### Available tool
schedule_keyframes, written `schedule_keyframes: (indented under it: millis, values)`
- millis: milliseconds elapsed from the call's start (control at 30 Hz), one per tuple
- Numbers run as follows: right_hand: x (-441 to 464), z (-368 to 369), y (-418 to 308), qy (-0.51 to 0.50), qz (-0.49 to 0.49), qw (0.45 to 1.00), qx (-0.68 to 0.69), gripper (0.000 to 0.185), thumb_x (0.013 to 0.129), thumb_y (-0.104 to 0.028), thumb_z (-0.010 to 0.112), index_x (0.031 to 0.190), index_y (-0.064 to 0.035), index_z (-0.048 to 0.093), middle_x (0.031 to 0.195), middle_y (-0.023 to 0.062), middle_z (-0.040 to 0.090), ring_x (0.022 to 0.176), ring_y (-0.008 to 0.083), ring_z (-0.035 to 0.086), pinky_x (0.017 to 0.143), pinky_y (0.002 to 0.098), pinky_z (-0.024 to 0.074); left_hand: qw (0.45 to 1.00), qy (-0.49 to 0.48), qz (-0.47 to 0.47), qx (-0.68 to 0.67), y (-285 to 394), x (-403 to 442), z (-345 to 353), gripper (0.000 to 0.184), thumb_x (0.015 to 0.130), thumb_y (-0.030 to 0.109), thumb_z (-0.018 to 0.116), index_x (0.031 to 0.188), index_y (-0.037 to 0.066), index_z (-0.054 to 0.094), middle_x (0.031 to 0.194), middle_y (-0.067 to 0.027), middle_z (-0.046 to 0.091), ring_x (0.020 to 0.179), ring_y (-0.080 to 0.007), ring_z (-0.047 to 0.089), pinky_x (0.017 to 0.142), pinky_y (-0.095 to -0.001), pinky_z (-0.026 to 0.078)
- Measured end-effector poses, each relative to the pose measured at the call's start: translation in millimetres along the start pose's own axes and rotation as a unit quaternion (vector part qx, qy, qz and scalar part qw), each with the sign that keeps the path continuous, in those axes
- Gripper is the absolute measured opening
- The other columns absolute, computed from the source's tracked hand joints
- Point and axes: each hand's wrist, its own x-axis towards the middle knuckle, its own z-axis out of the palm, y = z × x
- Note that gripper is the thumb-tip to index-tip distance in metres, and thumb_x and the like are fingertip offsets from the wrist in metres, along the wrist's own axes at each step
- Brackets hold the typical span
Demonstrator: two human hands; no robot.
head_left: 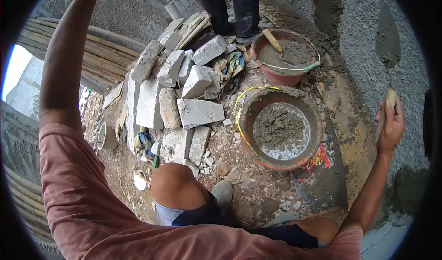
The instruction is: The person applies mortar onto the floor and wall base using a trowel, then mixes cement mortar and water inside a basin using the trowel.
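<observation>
My right hand (390, 124) is closed round the wooden handle of a trowel (387, 37), whose mortar-smeared blade points up beside the rough grey wall (363, 34). My left arm reaches up along the left side, and its hand is outside the top edge of the view. In front of me stands a bucket (315, 142) with a yellow handle and grey mortar (278, 126) inside. Behind it is a red bucket (281, 78) of wet mortar, with a second wooden-handled tool (272, 41) resting in it.
Broken white blocks (200, 112) are piled left of the buckets. A person (246, 7) in dark trousers stands behind the pile. Bamboo poles (108, 53) lie at the left. A small pail (107, 136) and a white cup (139, 180) are on the rubble ground.
</observation>
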Motion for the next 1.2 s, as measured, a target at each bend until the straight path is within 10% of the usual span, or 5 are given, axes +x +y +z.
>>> schedule_keyframes:
  millis: [233, 300, 467, 700, 1200]
  values:
    - [-4.6, 5.9, 6.1, -0.04, 0.027, 0.999, 0.005, 0.052, 0.105, -0.022, 0.061, 0.149, 0.0017, 0.048, 0.096, 0.0047, 0.065, 0.068, 0.006, 0.056, 0.054, 0.0218, 0.0449, 0.969, -0.127, -0.083, 0.197, -202.2, -82.4, 114.7, 0.061, 0.081, 0.02, 0.083, 0.136, 0.004, 0.064, 0.124, -0.0272, 0.07, 0.117, -0.0366, 0.068, 0.1, -0.0438, 0.053]
    - [-2.7, 5.4, 12.3, -0.061, 0.016, 0.998, -0.008, 0.053, 0.104, -0.023, 0.062, 0.149, 0.0022, 0.048, 0.094, 0.0049, 0.064, 0.066, 0.0061, 0.056, 0.053, 0.0221, 0.0447, 0.89, -0.32, -0.218, 0.239, -193.1, -109.2, 166.7, 0.114, 0.074, 0.026, 0.09, 0.158, -0.008, 0.021, 0.152, -0.0348, 0.044, 0.143, -0.043, 0.045, 0.118, -0.044, 0.039]
    - [-6.8, -4.7, -3.3, -0.112, 0.162, 0.979, -0.059, 0.046, 0.101, -0.028, 0.066, 0.133, 0.0033, 0.058, 0.087, 0.0049, 0.064, 0.056, 0.0082, 0.056, 0.047, 0.0249, 0.043, 0.943, -0.189, -0.192, 0.193, -121.3, -171.4, 299.7, 0.092, 0.094, 0.046, 0.065, 0.166, 0.014, 0.016, 0.17, -0.0098, 0.027, 0.151, -0.0414, 0.033, 0.118, -0.0614, 0.033]
    - [-6.9, -25.2, 102.8, -0.234, 0.343, 0.884, -0.215, 0.026, 0.094, -0.025, 0.067, 0.098, 0.0011, 0.067, 0.068, 0.0043, 0.061, 0.048, 0.0148, 0.059, 0.041, 0.0308, 0.0443, 0.926, -0.194, -0.232, 0.226, -103.1, -213.0, 396.1, 0.083, 0.096, 0.052, 0.058, 0.163, 0.016, 0.024, 0.17, -0.0123, 0.027, 0.156, -0.0387, 0.024, 0.122, -0.06, 0.023]
    - [74.8, 39.3, 175.5, -0.278, 0.399, 0.838, -0.247, 0.036, 0.095, -0.029, 0.068, 0.101, 0.0064, 0.068, 0.073, 0.0098, 0.065, 0.053, 0.0179, 0.063, 0.041, 0.0345, 0.048, 0.957, 0.136, -0.249, 0.064, -166.1, -236.9, 469.3, 0.057, 0.106, 0.046, 0.051, 0.141, 0.002, 0.057, 0.143, -0.0189, 0.055, 0.131, -0.0401, 0.051, 0.11, -0.0474, 0.04]
